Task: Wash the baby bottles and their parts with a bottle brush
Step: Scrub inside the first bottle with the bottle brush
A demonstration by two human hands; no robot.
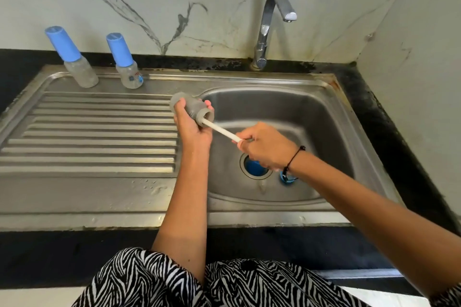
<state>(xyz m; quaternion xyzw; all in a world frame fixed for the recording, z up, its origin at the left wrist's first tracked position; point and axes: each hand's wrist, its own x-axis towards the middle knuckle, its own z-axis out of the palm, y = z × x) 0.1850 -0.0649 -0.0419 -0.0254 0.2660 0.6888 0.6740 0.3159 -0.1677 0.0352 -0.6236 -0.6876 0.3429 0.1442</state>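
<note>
So from the head cam: the left hand (193, 129) has its grip wrapped around a clear bottle (192, 110), fingers curled over the body, holding it on its side right over the edge where the draining board meets the sink (324, 117) basin. The bottle's open mouth faces the right hand (264, 148). That right grip is clamped on the white handle of the bottle brush (222, 131), and the handle runs from it straight into the bottle's mouth, so the brush head is inside and can't really be made out.

Below the right grip, down in the basin, there's a blue cap (255, 168) sitting over the drain, and a blue ring (287, 178) just beside it, partly hidden under the wrist. There's a black cord bracelet (294, 158) on that wrist.

Well beyond the left grip, at the back of the steel surface, two more bottles stand upright with blue caps on: the left bottle (71, 57) and the right bottle (126, 62), near each other but apart. The tap (270, 25) is past the right grip, no water visible.
</note>
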